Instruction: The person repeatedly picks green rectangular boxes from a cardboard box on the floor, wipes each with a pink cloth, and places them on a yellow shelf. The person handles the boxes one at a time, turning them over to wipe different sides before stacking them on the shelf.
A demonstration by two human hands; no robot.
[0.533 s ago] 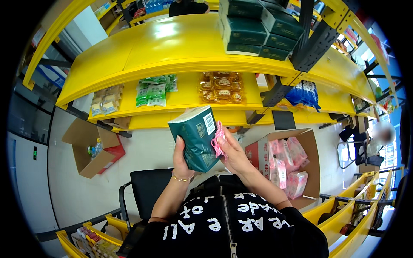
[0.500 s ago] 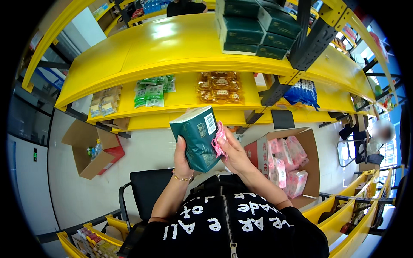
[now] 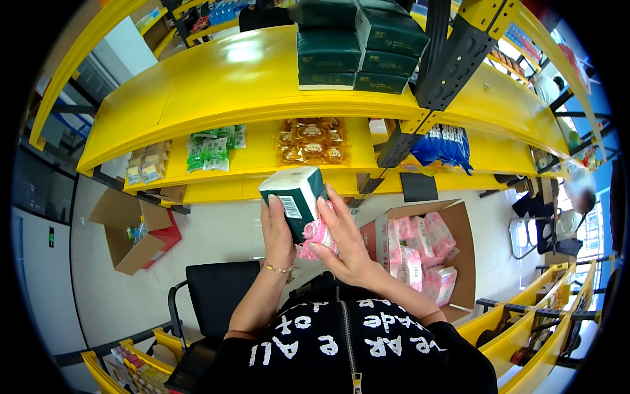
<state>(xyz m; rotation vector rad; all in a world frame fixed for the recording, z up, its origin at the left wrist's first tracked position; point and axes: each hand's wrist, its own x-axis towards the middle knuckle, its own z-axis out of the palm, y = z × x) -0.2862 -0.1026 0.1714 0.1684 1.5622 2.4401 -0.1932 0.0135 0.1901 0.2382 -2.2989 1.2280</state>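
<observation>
A dark green tissue pack [image 3: 308,192] with a white end and a barcode label is held up between both my hands, in front of the shelf. My left hand [image 3: 278,235] grips its left side, fingers pointing up along it. Around the right side curls my right hand [image 3: 345,238], pressing a crumpled pink-and-white cloth [image 3: 317,238] against the lower part of the pack. On the shelf top beyond, more green tissue packs [image 3: 328,51] are stacked beside the dark upright post.
The yellow shelf [image 3: 216,85] crosses ahead, with green packets [image 3: 211,152], brown packaged food [image 3: 312,141] and a blue bag [image 3: 441,148] below. Cartons stand at left [image 3: 118,253] and right, the latter holding pink packs [image 3: 430,243]. A black chair [image 3: 220,295] is near my left arm.
The tissue pack has been turned so its barcode faces me more and its white end shows on top. My right hand and the cloth have shifted left and lower on it.
</observation>
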